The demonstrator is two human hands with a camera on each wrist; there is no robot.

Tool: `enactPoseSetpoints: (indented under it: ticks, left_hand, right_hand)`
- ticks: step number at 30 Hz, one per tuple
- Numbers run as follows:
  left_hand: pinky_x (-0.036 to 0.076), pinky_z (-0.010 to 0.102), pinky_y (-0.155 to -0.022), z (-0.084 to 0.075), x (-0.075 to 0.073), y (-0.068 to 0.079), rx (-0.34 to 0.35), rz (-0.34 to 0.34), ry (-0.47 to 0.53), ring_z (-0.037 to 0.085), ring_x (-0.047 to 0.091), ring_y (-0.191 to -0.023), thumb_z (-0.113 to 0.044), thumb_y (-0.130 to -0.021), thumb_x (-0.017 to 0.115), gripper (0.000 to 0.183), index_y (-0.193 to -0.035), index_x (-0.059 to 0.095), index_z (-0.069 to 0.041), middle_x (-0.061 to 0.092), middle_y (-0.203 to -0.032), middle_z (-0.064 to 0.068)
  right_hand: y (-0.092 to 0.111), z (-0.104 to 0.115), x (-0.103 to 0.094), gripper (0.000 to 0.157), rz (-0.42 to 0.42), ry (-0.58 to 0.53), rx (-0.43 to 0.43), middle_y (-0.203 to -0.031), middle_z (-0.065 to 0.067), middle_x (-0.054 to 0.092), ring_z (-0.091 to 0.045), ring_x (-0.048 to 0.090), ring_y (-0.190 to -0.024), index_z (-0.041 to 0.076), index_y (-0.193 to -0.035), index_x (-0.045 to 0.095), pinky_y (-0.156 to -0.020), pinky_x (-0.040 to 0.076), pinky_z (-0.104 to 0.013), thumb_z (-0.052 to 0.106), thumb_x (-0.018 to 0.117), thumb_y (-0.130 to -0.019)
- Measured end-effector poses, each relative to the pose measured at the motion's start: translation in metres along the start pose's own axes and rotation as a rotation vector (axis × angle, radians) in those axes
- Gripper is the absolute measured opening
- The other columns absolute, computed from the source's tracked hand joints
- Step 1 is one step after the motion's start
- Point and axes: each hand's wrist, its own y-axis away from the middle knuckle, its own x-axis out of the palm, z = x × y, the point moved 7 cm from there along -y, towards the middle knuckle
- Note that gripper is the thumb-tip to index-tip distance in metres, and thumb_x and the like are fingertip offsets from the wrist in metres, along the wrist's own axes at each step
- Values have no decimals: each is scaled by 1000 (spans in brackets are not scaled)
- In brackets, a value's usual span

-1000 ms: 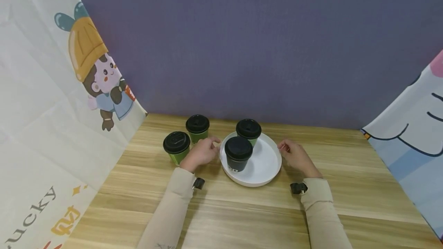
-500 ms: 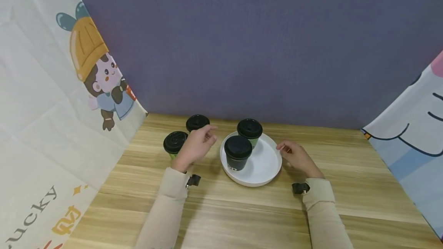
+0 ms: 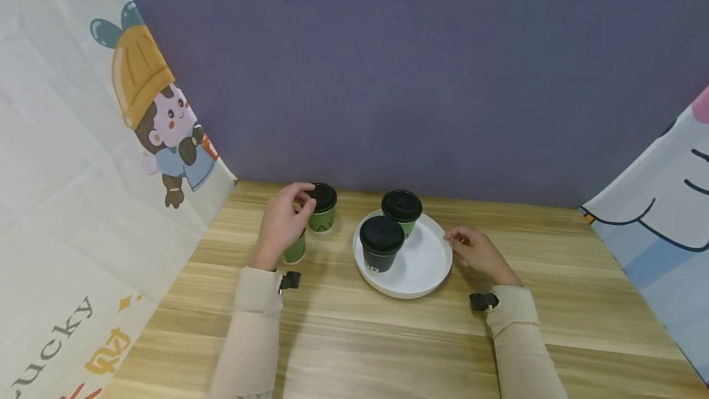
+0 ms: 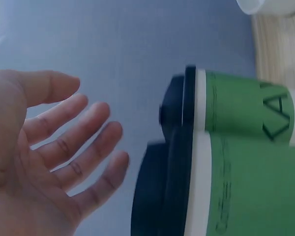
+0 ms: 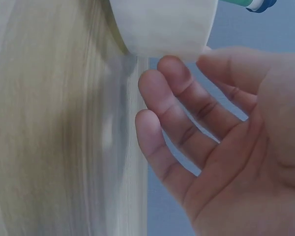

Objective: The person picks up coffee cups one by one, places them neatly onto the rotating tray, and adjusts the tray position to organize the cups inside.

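Observation:
My left hand (image 3: 284, 220) hovers over the near-left green paper cup (image 3: 295, 251), hiding much of its black lid in the head view. In the left wrist view that cup (image 4: 255, 187) stands apart from the loosely spread fingers, and the hand holds nothing. Just behind it is another green cup (image 3: 322, 220) with a black lid. A round white plate (image 3: 426, 273) carries a black cup (image 3: 379, 258) and a green cup (image 3: 408, 226), both lidded and upright. At the plate's right rim is my right hand (image 3: 479, 254), its relaxed fingertips close against the outer wall.
The wooden table (image 3: 399, 350) meets a blue-grey panel (image 3: 399, 79) behind the cups. Printed white cloths border it, one on the left (image 3: 55, 171) and one on the right (image 3: 653, 220).
From beside the plate, my left hand has moved left and slightly up, past the far-left cup to above the near-left one. The right hand has stayed almost still by the rim.

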Motion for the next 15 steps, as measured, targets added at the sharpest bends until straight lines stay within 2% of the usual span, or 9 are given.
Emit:
enactPoseSetpoints:
  ticks: [3,8,15]
  left_hand:
    - [52,49,-92,9,-3,0,-16,30,-55,32,64,-110,-22,-100,67,38,-135,63,-9,67,-116,13]
    - [42,59,-108,22,-6,3,-58,141,-126,42,53,-129,-30,-95,73,58,-144,55,-7,58,-135,21]
    - [32,67,-115,37,-6,11,-166,283,-183,49,32,-147,-41,-88,80,84,-155,41,-8,38,-157,26]
  right_hand:
    - [0,0,0,17,1,7,-6,-98,-13,70,-21,62,-83,5,-114,68,-70,51,-28,12,56,-105]
    - [1,1,1,16,17,14,-21,-97,-12,70,-19,60,-83,6,-114,68,-71,49,-29,13,58,-104]
    - [0,3,2,21,42,2,-66,-103,-16,68,-17,60,-88,2,-121,66,-76,49,-28,9,60,-102]
